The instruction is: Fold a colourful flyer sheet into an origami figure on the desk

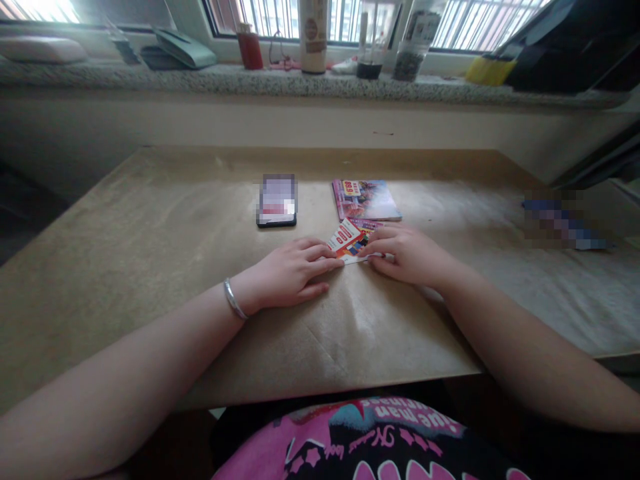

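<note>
A small printed paper (347, 238) in white, red and orange lies at an angle on the table, its right part covered by fingers. My left hand (299, 270) rests flat with fingers stretched out, the fingertips touching the paper's lower left edge. On the other side, my right hand (403, 253) grips the paper's right edge between bent fingers and thumb. Just beyond the paper, and touching or overlapping it, is a colourful flat booklet or packet (370, 200) with a pink spine-like edge.
A phone (277, 200) with a blurred screen lies left of the booklet. A blurred blue item (567, 223) is at the table's (150, 253) right side. Bottles, a red container (249, 47) and a yellow item (490, 69) stand on the stone windowsill (280, 83).
</note>
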`<state>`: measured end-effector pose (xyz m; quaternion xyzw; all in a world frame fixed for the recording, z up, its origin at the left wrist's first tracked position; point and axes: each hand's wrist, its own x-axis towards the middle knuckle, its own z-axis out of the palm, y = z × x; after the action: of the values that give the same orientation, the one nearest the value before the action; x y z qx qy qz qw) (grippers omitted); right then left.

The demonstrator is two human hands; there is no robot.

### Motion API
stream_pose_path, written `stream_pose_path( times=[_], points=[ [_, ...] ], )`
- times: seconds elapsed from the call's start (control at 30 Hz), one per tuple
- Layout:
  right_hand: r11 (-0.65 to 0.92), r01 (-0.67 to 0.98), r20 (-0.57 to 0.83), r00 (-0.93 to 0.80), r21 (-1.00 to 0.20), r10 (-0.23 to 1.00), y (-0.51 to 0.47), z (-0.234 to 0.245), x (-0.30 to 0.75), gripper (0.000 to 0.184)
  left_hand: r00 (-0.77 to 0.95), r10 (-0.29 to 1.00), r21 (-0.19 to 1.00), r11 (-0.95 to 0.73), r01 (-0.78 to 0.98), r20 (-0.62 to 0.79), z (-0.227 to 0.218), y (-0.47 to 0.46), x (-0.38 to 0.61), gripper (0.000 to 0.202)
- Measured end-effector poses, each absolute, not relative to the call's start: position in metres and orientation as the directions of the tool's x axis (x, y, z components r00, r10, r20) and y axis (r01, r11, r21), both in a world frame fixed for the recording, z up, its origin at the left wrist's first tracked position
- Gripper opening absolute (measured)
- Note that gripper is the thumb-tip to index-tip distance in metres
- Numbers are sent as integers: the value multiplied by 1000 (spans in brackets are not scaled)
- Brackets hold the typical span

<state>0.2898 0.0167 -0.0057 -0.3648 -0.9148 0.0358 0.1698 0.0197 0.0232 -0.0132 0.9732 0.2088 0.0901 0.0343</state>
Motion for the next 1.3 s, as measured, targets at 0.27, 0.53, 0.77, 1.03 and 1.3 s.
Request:
stream_pose_path(
  times=[0.27,0.53,0.77,1.03,1.3],
  points=[
    [752,652,245,-717,-96,653,9,-10,270,25,901,411,37,-911,410,141,-11,20,23,40],
    [753,653,277,-711,-78,646,8,-10,271,25,907,395,64,-919,390,146,1,20,14,27],
    [754,643,315,-694,-135,648,10,-15,271,24,885,440,40,-897,439,152,5,13,4,27],
    [771,622,338,-702,-138,627,12,-18,272,23,888,439,42,-898,438,133,10,18,-6,24],
    [770,624,331,-705,-131,627,12,-18,272,22,895,427,94,-904,418,127,12,19,-8,23]
  ],
)
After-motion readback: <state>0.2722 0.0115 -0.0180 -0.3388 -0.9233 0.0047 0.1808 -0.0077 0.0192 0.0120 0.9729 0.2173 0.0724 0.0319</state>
